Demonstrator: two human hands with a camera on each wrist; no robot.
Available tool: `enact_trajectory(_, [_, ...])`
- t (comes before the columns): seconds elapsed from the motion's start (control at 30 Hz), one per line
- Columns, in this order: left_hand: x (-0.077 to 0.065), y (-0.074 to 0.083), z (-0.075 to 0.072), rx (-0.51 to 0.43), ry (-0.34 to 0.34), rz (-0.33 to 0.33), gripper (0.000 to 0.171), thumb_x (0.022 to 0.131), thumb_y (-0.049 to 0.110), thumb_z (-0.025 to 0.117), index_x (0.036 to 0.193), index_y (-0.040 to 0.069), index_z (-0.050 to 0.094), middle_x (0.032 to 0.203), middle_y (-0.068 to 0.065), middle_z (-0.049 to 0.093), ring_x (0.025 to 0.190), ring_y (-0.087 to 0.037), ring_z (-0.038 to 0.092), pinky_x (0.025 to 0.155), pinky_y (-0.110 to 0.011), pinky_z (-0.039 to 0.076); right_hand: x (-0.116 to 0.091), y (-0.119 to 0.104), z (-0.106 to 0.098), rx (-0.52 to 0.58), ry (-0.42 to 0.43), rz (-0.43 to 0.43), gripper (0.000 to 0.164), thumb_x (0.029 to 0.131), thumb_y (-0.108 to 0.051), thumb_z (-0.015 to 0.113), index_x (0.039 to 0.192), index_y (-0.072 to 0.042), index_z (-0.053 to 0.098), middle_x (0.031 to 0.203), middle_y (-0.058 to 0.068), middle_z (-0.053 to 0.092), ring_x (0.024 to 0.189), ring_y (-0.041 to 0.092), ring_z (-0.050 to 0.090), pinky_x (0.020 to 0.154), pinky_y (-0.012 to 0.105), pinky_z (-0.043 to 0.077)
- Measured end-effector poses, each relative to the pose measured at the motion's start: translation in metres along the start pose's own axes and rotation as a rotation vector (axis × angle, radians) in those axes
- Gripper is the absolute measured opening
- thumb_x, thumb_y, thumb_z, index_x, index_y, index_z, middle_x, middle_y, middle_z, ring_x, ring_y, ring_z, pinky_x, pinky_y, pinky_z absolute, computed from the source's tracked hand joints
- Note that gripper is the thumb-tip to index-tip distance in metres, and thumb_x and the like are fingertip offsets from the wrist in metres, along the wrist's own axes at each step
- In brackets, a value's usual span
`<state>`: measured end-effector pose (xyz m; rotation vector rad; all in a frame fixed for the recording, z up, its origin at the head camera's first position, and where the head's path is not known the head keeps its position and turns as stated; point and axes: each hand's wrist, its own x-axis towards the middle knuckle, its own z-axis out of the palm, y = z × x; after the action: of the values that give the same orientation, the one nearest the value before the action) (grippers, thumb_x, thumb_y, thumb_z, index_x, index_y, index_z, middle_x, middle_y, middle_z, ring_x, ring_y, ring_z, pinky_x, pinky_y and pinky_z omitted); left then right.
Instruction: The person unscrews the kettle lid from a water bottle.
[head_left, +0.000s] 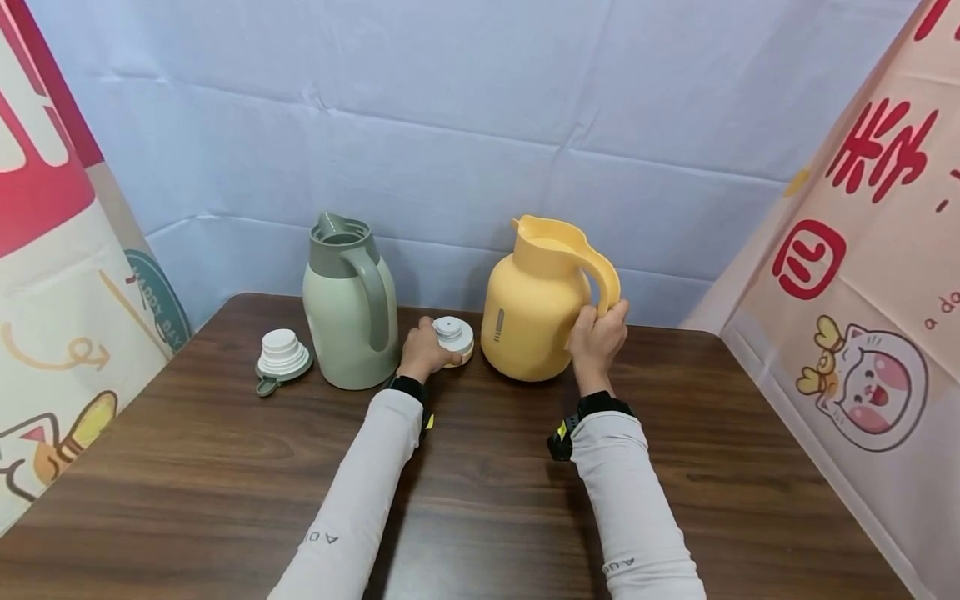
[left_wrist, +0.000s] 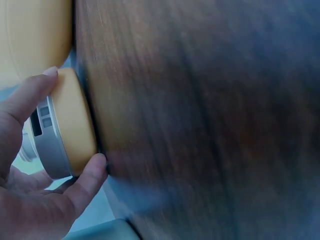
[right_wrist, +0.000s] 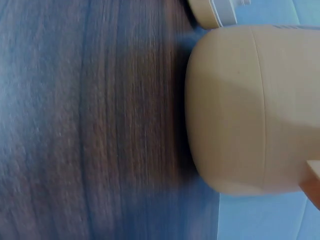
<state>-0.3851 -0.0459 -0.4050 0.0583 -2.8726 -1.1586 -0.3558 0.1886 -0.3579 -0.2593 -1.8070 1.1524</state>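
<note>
A yellow vacuum jug (head_left: 525, 304) stands upright on the table with its mouth uncovered. My right hand (head_left: 597, 340) grips the lower part of its handle (head_left: 602, 279). To the jug's left lies a yellow-and-white jug lid (head_left: 454, 333), its white plug facing up. My left hand (head_left: 422, 350) holds this lid between thumb and fingers, and the left wrist view shows the yellow rim (left_wrist: 75, 120) with fingertips on both sides. In the right wrist view the jug's body (right_wrist: 230, 110) sits on the table; the right fingers are mostly out of that view.
A green vacuum jug (head_left: 348, 317) without its lid stands left of my left hand. Farther left lies a green lid (head_left: 283, 354) with its white stepped plug up. The brown wooden table (head_left: 480, 500) ends at a pale cloth backdrop (head_left: 450, 150); printed cloths hang at both sides.
</note>
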Motion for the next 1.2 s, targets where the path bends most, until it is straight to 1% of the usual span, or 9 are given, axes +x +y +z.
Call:
enact_trajectory(0.33, [0.0,-0.007,-0.006,-0.034,0.006,-0.018,0.085,0.066,0.027,0.085,0.131,0.002,0.035,0.119,-0.022,0.047,0.11,-0.034,0.047,0.092,-0.041,0.039,-0.001,0.0,-0.001,0.028,-0.004,-0.003,0.007,0.078,-0.01,0.039,0.082,-0.004,0.037,0.057,0.004,0.03,0.048,0.022,0.025,0.05,0.032,0.023])
enact_trajectory(0.43, [0.001,-0.006,-0.006,-0.028,0.005,-0.019,0.085,0.067,0.028,0.084,0.131,0.002,0.035,0.119,-0.022,0.047,0.11,-0.034,0.047,0.092,-0.041,0.039,0.001,-0.001,-0.001,0.026,-0.01,0.002,0.008,0.078,-0.01,0.04,0.083,-0.004,0.037,0.058,0.005,0.032,0.05,0.024,0.029,0.051,0.033,0.025])
enact_trajectory(0.6, [-0.001,-0.004,-0.004,-0.011,-0.001,-0.011,0.084,0.068,0.029,0.084,0.131,0.002,0.035,0.119,-0.022,0.046,0.109,-0.035,0.047,0.092,-0.042,0.039,0.002,-0.002,-0.001,0.007,-0.063,0.013,0.009,0.08,-0.01,0.04,0.086,-0.004,0.038,0.062,0.005,0.037,0.053,0.026,0.037,0.052,0.034,0.03])
enact_trajectory(0.73, [-0.003,-0.003,-0.002,-0.017,-0.011,-0.002,0.085,0.067,0.028,0.084,0.132,0.002,0.035,0.118,-0.023,0.047,0.109,-0.035,0.048,0.091,-0.042,0.039,0.002,-0.001,-0.001,-0.012,-0.064,0.013,0.01,0.08,-0.01,0.039,0.087,-0.003,0.039,0.062,0.006,0.037,0.053,0.027,0.038,0.051,0.034,0.03])
enact_trajectory(0.87, [-0.004,-0.004,-0.002,-0.015,0.004,-0.005,0.088,0.067,0.029,0.084,0.134,0.001,0.034,0.119,-0.024,0.046,0.109,-0.036,0.047,0.092,-0.042,0.039,0.001,-0.002,-0.001,-0.015,-0.076,0.036,0.01,0.081,-0.011,0.039,0.088,-0.004,0.038,0.064,0.007,0.038,0.055,0.027,0.039,0.053,0.034,0.031])
enact_trajectory(0.93, [-0.005,-0.005,-0.003,-0.019,0.008,-0.012,0.094,0.067,0.032,0.084,0.137,0.0,0.029,0.123,-0.026,0.042,0.11,-0.038,0.046,0.092,-0.043,0.039,0.0,-0.004,-0.002,-0.005,-0.115,0.052,0.01,0.083,-0.012,0.039,0.09,-0.005,0.037,0.066,0.007,0.038,0.057,0.027,0.039,0.054,0.034,0.03])
enact_trajectory(1.03, [-0.008,-0.008,-0.006,-0.024,-0.005,-0.025,0.108,0.068,0.037,0.083,0.144,0.0,0.016,0.131,-0.029,0.031,0.112,-0.041,0.044,0.093,-0.045,0.038,-0.001,-0.005,-0.006,-0.007,-0.212,0.077,0.016,0.086,-0.013,0.04,0.097,-0.003,0.036,0.072,0.01,0.038,0.062,0.029,0.039,0.058,0.034,0.031])
enact_trajectory(1.13, [-0.013,-0.013,-0.012,0.007,-0.022,-0.012,0.112,0.07,0.042,0.079,0.146,0.001,0.009,0.135,-0.03,0.026,0.115,-0.042,0.042,0.094,-0.046,0.037,-0.003,-0.001,-0.015,-0.062,-0.359,0.094,0.035,0.091,-0.02,0.042,0.12,-0.001,0.036,0.089,0.016,0.044,0.077,0.032,0.044,0.068,0.039,0.035])
enact_trajectory(1.2, [-0.017,-0.016,-0.019,0.044,-0.037,0.017,0.107,0.073,0.044,0.076,0.147,0.001,0.011,0.137,-0.029,0.027,0.119,-0.041,0.04,0.095,-0.047,0.036,-0.005,0.004,-0.022,-0.15,-0.476,0.098,0.054,0.094,-0.029,0.041,0.14,-0.004,0.024,0.113,0.022,0.045,0.098,0.037,0.045,0.081,0.045,0.036])
